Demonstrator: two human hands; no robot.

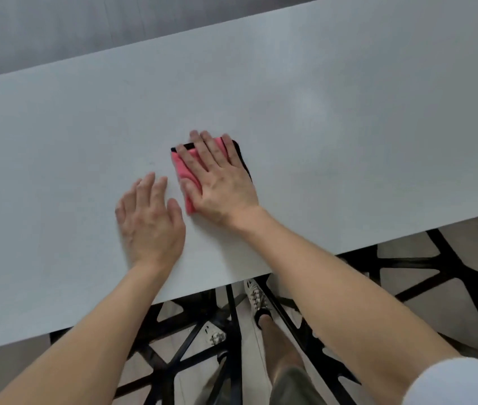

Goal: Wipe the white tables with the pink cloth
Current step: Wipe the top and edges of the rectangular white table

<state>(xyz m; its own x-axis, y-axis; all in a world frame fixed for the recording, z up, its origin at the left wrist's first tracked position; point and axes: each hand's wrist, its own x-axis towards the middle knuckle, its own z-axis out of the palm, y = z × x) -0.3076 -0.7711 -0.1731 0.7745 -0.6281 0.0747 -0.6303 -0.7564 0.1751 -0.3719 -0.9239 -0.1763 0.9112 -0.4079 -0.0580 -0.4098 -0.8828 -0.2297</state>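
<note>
A folded pink cloth (181, 168) with a black edge lies on the white table (334, 118) near its middle. My right hand (220, 179) lies flat on top of the cloth with straight fingers, pressing it down and hiding most of it. My left hand (148, 220) rests flat on the bare tabletop just left of the cloth, fingers straight and together, apart from the cloth.
The table's near edge runs diagonally from lower left to right. Below it stands a black metal frame (425, 267) over a light floor, with my legs and a white shoe (256, 296) among the bars. Grey floor lies beyond the far edge.
</note>
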